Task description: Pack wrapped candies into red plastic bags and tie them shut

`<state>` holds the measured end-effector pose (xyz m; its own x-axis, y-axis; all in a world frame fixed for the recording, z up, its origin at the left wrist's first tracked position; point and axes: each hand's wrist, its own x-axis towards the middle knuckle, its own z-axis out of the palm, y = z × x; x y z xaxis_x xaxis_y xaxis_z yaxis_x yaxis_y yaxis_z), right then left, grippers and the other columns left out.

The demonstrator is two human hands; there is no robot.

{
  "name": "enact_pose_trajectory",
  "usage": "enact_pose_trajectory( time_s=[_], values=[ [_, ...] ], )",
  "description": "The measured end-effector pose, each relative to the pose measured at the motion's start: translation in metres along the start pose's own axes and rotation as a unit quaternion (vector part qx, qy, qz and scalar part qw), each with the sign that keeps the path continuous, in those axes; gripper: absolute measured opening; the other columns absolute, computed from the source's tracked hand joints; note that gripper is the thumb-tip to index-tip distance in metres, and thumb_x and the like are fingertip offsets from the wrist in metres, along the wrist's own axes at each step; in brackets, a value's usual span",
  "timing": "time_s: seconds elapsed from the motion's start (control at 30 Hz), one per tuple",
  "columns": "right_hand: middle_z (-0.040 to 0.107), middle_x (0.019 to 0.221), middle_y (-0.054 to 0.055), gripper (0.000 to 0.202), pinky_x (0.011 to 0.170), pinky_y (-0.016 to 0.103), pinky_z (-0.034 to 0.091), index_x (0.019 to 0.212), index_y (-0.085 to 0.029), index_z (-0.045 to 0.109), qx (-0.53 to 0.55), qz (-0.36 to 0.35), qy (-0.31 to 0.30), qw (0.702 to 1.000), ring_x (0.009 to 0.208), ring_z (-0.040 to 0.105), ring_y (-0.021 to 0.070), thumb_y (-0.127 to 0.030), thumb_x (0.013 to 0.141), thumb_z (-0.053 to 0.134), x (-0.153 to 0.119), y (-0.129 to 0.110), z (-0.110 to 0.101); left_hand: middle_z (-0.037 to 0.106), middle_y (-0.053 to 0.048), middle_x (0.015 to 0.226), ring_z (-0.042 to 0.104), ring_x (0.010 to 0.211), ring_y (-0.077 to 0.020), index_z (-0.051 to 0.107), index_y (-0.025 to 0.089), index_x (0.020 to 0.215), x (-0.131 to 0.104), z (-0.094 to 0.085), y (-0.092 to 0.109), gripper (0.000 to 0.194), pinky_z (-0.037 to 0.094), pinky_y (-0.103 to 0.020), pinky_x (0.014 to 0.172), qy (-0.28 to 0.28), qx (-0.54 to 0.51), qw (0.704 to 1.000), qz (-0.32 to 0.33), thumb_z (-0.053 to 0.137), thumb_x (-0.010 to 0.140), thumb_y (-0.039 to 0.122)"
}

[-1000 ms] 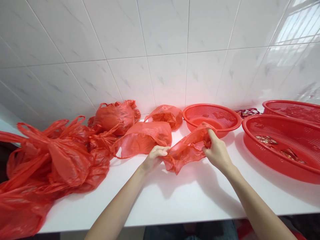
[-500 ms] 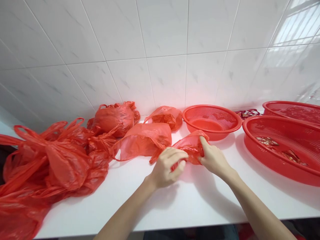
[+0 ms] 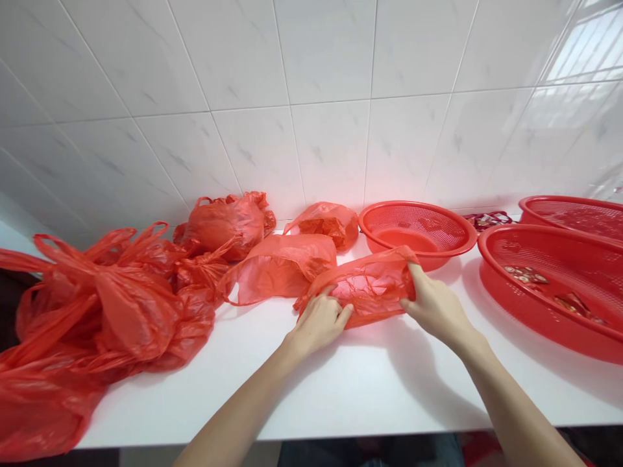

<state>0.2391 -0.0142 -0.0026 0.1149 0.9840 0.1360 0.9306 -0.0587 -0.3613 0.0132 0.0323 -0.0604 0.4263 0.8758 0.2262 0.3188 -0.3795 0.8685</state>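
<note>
A thin red plastic bag (image 3: 372,288) is stretched out between my two hands, just above the white tabletop. My right hand (image 3: 433,303) pinches the bag's right end between thumb and fingers. At the bag's left end, my left hand (image 3: 321,321) is closed on the plastic, with its fingertips partly hidden in the folds. Right behind my left hand lies another crumpled red plastic bag (image 3: 282,263), its mouth gaping toward the left.
A heap of red bags (image 3: 131,311) covers the left side. Behind stand a full red bag (image 3: 226,224) and a smaller bag (image 3: 331,224). A round red basket (image 3: 418,217) is at the back; a large red basket (image 3: 549,324) with small packets (image 3: 525,275) is on the right.
The bag between my hands has gone from bunched up to spread wide. My left hand has closed on its left end, and my right hand has shifted slightly right.
</note>
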Motion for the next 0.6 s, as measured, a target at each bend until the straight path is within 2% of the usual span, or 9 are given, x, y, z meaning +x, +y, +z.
enact_pose_trajectory(
  time_s=[0.1, 0.17, 0.23, 0.27, 0.33, 0.43, 0.5, 0.57, 0.6],
  values=[
    [0.075, 0.093, 0.011, 0.074, 0.054, 0.029, 0.035, 0.151, -0.015, 0.043, -0.067, 0.052, -0.009, 0.996, 0.081, 0.07, 0.0301, -0.012, 0.078, 0.054, 0.006, 0.015, -0.005, 0.048, -0.006, 0.046, 0.062, 0.116, -0.0414, 0.034, 0.026, 0.034, -0.002, 0.0, 0.004, 0.052, 0.039, -0.047, 0.107, -0.031, 0.075, 0.997, -0.002, 0.066, 0.075, 0.024],
    [0.075, 0.104, 0.012, 0.067, 0.056, 0.03, 0.04, 0.146, -0.017, 0.051, -0.075, 0.051, -0.03, 0.995, 0.089, 0.071, 0.031, -0.014, 0.079, 0.057, 0.006, 0.024, -0.01, 0.051, -0.007, 0.048, 0.058, 0.123, -0.0437, 0.033, 0.025, 0.035, -0.003, 0.001, 0.006, 0.048, 0.04, -0.05, 0.105, -0.054, 0.119, 0.991, 0.001, 0.064, 0.071, 0.018],
    [0.075, 0.107, 0.012, 0.058, 0.06, 0.032, 0.047, 0.139, -0.019, 0.06, -0.062, 0.02, -0.037, 0.997, 0.089, 0.071, 0.0301, -0.02, 0.081, 0.062, 0.002, 0.029, -0.016, 0.055, -0.008, 0.051, 0.054, 0.129, -0.0448, 0.033, 0.024, 0.036, -0.004, 0.002, 0.007, 0.045, 0.035, -0.055, 0.109, -0.066, 0.138, 0.988, 0.007, 0.063, 0.068, 0.015],
    [0.074, 0.109, 0.012, 0.053, 0.063, 0.033, 0.05, 0.135, -0.02, 0.064, -0.048, -0.009, -0.024, 0.999, 0.089, 0.072, 0.0295, -0.024, 0.082, 0.064, -0.002, 0.03, -0.02, 0.057, -0.008, 0.053, 0.053, 0.129, -0.0447, 0.033, 0.023, 0.036, -0.004, 0.002, 0.007, 0.045, 0.03, -0.058, 0.112, -0.07, 0.141, 0.987, 0.012, 0.063, 0.068, 0.014],
    [0.071, 0.119, 0.012, 0.044, 0.071, 0.036, 0.055, 0.13, -0.023, 0.069, -0.006, -0.085, 0.048, 0.995, 0.095, 0.071, 0.0292, -0.032, 0.087, 0.062, -0.009, 0.028, -0.027, 0.061, -0.007, 0.057, 0.054, 0.128, -0.0441, 0.034, 0.022, 0.037, -0.004, 0.003, 0.007, 0.043, 0.023, -0.062, 0.115, -0.074, 0.142, 0.987, 0.021, 0.063, 0.068, 0.013],
    [0.068, 0.13, 0.011, 0.032, 0.087, 0.041, 0.055, 0.121, -0.025, 0.073, 0.069, -0.218, 0.171, 0.958, 0.111, 0.067, 0.0288, -0.031, 0.097, 0.052, -0.018, 0.013, -0.031, 0.063, -0.007, 0.061, 0.052, 0.13, -0.0445, 0.039, 0.022, 0.04, -0.005, 0.004, 0.008, 0.038, 0.023, -0.066, 0.114, -0.078, 0.133, 0.988, 0.031, 0.063, 0.069, 0.013],
    [0.072, 0.123, 0.011, 0.031, 0.093, 0.043, 0.053, 0.114, -0.024, 0.074, 0.096, -0.311, 0.162, 0.932, 0.11, 0.066, 0.0267, -0.026, 0.101, 0.046, -0.018, 0.002, -0.024, 0.064, -0.007, 0.063, 0.05, 0.132, -0.0453, 0.042, 0.022, 0.042, -0.005, 0.004, 0.009, 0.036, 0.027, -0.067, 0.11, -0.083, 0.13, 0.987, 0.033, 0.063, 0.07, 0.014],
    [0.076, 0.107, 0.01, 0.033, 0.093, 0.043, 0.052, 0.108, -0.022, 0.075, 0.084, -0.382, 0.087, 0.916, 0.104, 0.066, 0.025, -0.019, 0.102, 0.043, -0.013, -0.005, -0.009, 0.066, -0.008, 0.067, 0.051, 0.132, -0.0456, 0.044, 0.022, 0.043, -0.006, 0.005, 0.01, 0.035, 0.031, -0.066, 0.108, -0.089, 0.143, 0.985, 0.034, 0.063, 0.071, 0.013],
    [0.077, 0.1, 0.01, 0.034, 0.093, 0.044, 0.051, 0.104, -0.021, 0.076, 0.063, -0.394, 0.053, 0.915, 0.103, 0.065, 0.025, -0.015, 0.101, 0.042, -0.009, -0.006, 0.001, 0.068, -0.009, 0.07, 0.052, 0.131, -0.0457, 0.045, 0.021, 0.043, -0.006, 0.005, 0.01, 0.034, 0.032, -0.066, 0.107, -0.091, 0.153, 0.983, 0.035, 0.063, 0.071, 0.013]
  ],
)
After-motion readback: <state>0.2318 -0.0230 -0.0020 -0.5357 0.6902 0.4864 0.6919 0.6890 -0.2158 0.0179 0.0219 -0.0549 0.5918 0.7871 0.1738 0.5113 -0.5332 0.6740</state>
